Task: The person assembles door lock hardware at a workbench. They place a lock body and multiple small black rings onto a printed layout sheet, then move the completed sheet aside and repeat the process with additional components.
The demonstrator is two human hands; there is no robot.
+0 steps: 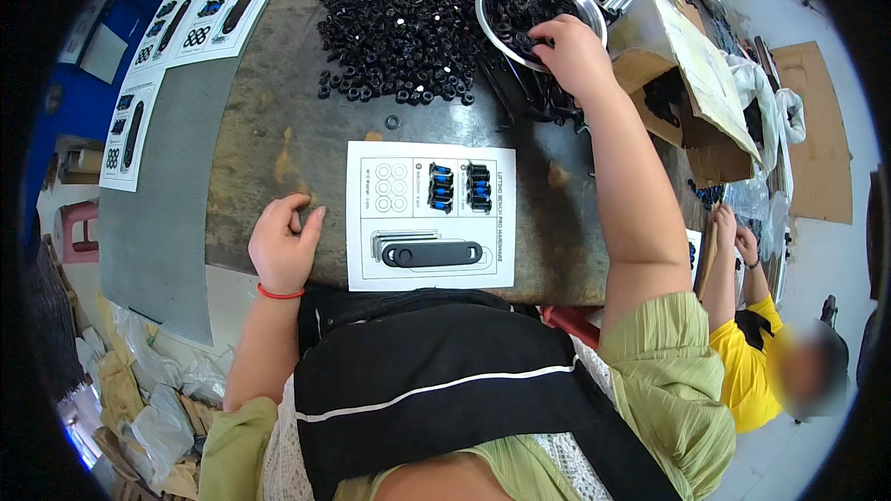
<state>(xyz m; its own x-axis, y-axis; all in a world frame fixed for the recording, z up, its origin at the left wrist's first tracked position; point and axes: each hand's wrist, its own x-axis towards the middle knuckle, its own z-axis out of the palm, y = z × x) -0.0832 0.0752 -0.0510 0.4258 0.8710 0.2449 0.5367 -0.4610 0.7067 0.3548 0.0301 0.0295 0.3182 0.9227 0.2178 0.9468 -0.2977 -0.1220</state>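
Observation:
My right hand (571,51) reaches into a round metal bowl (483,14) of small black parts that look like rings. Its fingers are pinched together at the pile, and what is between them is hidden. My left hand (284,246) rests at the table's near edge, fingers curled under; whatever it holds, if anything, cannot be seen. In front of me lies a printed white sheet (432,153) with outlines of parts. On it sit two groups of black bolts (441,187) with blue bands and a black oblong bar (432,255) beside bent hex keys (390,239). The sheet's ring outlines are bare.
A large heap of black nuts (399,28) covers the table's far side, with one loose ring (393,122) near it. More filled sheets (223,14) lie left on a grey mat (172,213). An open cardboard box (691,83) stands right. A co-worker in yellow (752,380) works beyond.

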